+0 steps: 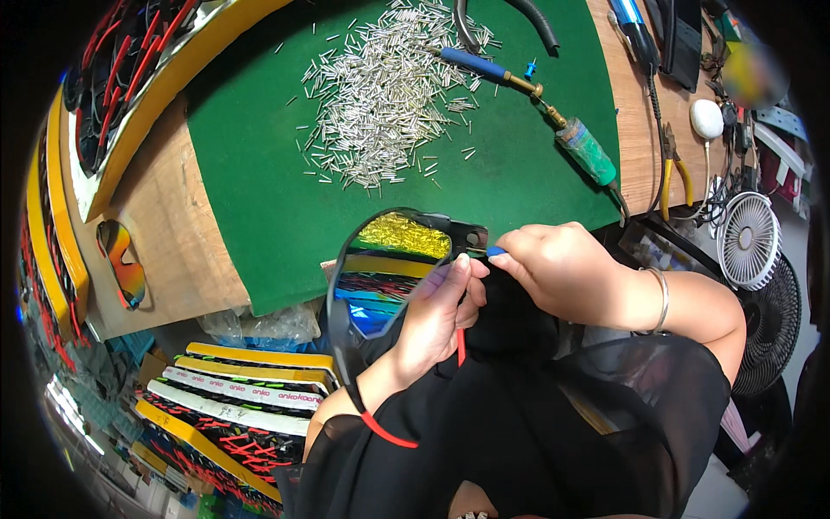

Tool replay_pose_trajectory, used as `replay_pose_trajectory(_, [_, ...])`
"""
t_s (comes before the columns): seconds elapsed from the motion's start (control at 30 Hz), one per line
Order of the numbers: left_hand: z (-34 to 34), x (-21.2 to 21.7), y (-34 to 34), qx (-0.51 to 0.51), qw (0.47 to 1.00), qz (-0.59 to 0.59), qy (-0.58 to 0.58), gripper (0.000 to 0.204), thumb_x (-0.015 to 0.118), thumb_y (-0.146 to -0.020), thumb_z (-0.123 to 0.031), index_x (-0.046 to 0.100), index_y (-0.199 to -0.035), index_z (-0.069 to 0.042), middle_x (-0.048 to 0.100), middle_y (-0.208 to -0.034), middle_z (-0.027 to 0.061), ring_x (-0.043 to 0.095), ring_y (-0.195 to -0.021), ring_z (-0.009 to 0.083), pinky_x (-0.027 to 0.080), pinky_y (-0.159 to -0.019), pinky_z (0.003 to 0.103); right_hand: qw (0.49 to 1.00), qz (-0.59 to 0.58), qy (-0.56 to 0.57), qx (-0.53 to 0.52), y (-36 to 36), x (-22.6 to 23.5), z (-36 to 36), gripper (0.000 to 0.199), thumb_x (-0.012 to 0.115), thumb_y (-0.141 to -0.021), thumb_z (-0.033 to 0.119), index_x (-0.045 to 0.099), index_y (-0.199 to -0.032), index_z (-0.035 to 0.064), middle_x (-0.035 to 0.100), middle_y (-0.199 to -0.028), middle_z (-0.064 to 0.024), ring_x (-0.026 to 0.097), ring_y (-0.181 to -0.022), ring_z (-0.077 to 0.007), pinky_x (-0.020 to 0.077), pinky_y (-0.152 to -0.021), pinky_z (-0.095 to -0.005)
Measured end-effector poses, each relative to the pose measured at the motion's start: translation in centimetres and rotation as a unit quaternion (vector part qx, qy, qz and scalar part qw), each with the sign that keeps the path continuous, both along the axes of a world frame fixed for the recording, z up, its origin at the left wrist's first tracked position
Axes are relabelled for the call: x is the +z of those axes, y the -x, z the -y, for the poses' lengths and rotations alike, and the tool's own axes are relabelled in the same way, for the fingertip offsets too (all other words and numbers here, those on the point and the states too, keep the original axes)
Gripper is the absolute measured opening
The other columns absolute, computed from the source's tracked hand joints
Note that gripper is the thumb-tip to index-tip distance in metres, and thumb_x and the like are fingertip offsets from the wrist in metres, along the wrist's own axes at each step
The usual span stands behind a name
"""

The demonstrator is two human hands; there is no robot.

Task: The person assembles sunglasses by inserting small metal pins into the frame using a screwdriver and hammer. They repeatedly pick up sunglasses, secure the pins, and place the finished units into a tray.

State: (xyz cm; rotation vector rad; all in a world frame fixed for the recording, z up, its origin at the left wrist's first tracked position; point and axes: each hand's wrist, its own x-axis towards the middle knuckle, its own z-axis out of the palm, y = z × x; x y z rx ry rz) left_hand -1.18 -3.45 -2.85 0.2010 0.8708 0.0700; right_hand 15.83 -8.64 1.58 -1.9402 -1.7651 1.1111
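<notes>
Above my lap, my left hand (439, 303) is closed on a pair of sports sunglasses (385, 275) with a black frame, a mirrored lens and red temple tips. The thumb and fingers pinch the frame near its right-hand hinge. Close beside them, my right hand (562, 266) is closed around a small blue-ended piece (495, 252) held against that hinge. Most of that piece is hidden in the fist, so its kind cannot be made out. Beyond my hands, a large heap of small silver metal pins (380, 104) lies on the green mat (251, 199).
A tool with blue sleeve and green handle (588, 151) rests on the mat's right side, near a blue push pin (531, 67). Yellow-handled pliers (676, 173) and a white fan (749, 240) are at right. An orange mirrored lens (123, 264) lies left, near boxes of glasses (251, 389).
</notes>
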Motion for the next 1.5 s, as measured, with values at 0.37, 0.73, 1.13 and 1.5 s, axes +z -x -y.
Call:
replay_pose_trajectory(0.37, [-0.2, -0.2, 0.3, 0.007, 0.999, 0.035, 0.023, 0.028, 0.042, -0.094, -0.027, 0.054, -0.087, -0.003, 0.047, -0.061, 0.0009, 0.031, -0.042, 0.0047, 0.024, -0.039, 0.018, 0.990, 0.113, -0.075, 0.049, 0.5, -0.6, 0.4, 0.018, 0.055, -0.082, 0.019, 0.051, -0.071, 0.0051, 0.051, -0.060, -0.0074, 0.056, -0.054, -0.0227, 0.0453, -0.048, -0.0313])
replay_pose_trajectory(0.73, [-0.5, -0.2, 0.3, -0.011, 0.999, 0.028, 0.026, 0.029, 0.040, -0.095, -0.028, 0.054, -0.088, -0.004, 0.047, -0.061, 0.0011, 0.030, -0.042, 0.0050, 0.025, -0.040, 0.018, 0.958, -0.174, 0.192, -0.126, -0.6, 0.0, -1.6, 0.014, 0.056, -0.084, 0.018, 0.060, -0.083, 0.0050, 0.056, -0.063, -0.0021, 0.044, -0.047, -0.0067, 0.0363, -0.042, -0.0197])
replay_pose_trajectory(1.13, [-0.3, -0.8, 0.4, -0.016, 0.998, 0.056, 0.018, 0.029, 0.040, -0.095, -0.029, 0.052, -0.086, -0.005, 0.046, -0.060, 0.0004, 0.029, -0.042, 0.0044, 0.023, -0.039, 0.017, 0.978, 0.177, -0.019, 0.105, 0.6, 0.0, 0.1, 0.013, 0.055, -0.074, 0.014, 0.054, -0.081, 0.0039, 0.052, -0.063, -0.0057, 0.056, -0.051, -0.0167, 0.0443, -0.042, -0.0283])
replay_pose_trajectory(1.5, [-0.5, -0.5, 0.5, -0.004, 0.998, 0.045, 0.041, 0.026, 0.041, -0.094, -0.028, 0.052, -0.086, -0.006, 0.046, -0.059, 0.0000, 0.032, -0.044, 0.0054, 0.025, -0.041, 0.017, 0.995, 0.046, 0.089, -0.008, 0.6, 1.0, -1.3, 0.027, 0.050, -0.085, 0.020, 0.055, -0.068, 0.0001, 0.056, -0.060, -0.0192, 0.057, -0.058, -0.0350, 0.0459, -0.049, -0.0400])
